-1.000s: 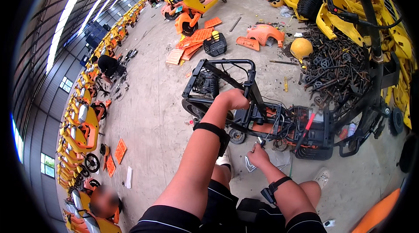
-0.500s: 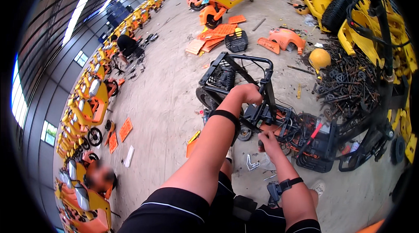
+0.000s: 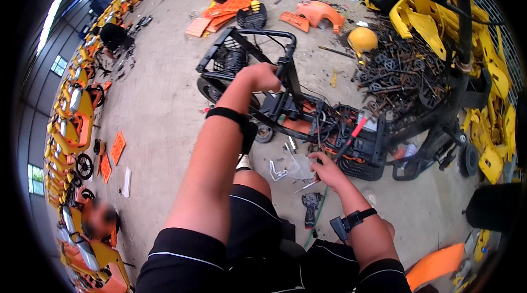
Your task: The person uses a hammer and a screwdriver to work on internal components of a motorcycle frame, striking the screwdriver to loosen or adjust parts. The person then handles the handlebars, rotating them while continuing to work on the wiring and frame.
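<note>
A stripped black scooter frame (image 3: 307, 114) lies on the concrete floor in front of me, with tangled wires in its middle. My left hand (image 3: 263, 76) is closed around the frame's black upright bar. My right hand (image 3: 325, 169) grips a red-and-black handled tool (image 3: 347, 140) whose tip points into the wiring. Both wrists wear black straps. A dark power tool (image 3: 311, 208) lies on the floor below my right hand, beside a small metal bracket (image 3: 277, 171).
A heap of dark metal scrap parts (image 3: 403, 76) lies at the right, next to yellow body panels (image 3: 439, 24) and a yellow helmet (image 3: 363, 40). Orange panels (image 3: 313, 16) lie at the back. A row of yellow-orange scooters (image 3: 71, 123) lines the left. A person (image 3: 99, 219) sits at the lower left.
The view has tilted and drawn closer to the frame. My left hand stays on the upright bar; my right hand has moved up toward the wiring with the tool.
</note>
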`<state>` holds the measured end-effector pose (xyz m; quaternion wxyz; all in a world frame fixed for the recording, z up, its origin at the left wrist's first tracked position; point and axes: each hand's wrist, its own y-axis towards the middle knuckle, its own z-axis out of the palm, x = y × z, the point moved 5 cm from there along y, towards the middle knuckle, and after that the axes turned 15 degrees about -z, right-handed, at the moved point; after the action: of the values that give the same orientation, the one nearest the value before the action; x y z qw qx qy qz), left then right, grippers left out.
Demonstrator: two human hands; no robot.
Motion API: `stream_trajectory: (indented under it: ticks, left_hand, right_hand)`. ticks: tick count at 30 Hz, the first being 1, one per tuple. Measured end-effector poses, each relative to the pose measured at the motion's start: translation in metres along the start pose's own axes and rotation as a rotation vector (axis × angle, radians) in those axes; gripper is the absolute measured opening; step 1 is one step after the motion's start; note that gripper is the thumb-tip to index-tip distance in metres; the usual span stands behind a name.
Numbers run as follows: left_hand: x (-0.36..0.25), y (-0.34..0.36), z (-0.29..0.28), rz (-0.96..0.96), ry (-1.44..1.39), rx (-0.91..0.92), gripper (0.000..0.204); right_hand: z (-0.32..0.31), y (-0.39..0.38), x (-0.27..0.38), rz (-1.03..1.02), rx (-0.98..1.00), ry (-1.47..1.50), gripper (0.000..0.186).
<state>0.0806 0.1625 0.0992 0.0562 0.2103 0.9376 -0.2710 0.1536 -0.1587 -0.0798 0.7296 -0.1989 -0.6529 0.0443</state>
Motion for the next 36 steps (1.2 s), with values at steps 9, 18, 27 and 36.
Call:
stream_trajectory:
  ticks: [9,18,27,36]
  left_hand:
    - [-0.015,-0.053,0.001,-0.008,0.069,-0.539,0.039]
    - [-0.010,-0.051,0.002,-0.071,0.060,-0.525,0.038]
    - [-0.017,-0.093,0.038,0.381,-0.137,-1.044,0.071]
    - [-0.024,-0.131,0.230,0.181,-0.962,0.277,0.068]
  right_hand:
    - [-0.015,-0.017,0.016,0.126,-0.278,0.093,0.070]
    - [-0.015,-0.009,-0.023,0.334,-0.229,-0.244,0.048]
    - [-0.053,-0.044,0.035,0.305,-0.188,-0.737,0.046]
    - [-0.017,-0.067,0.035,-0.048,-0.162,-0.274,0.036]
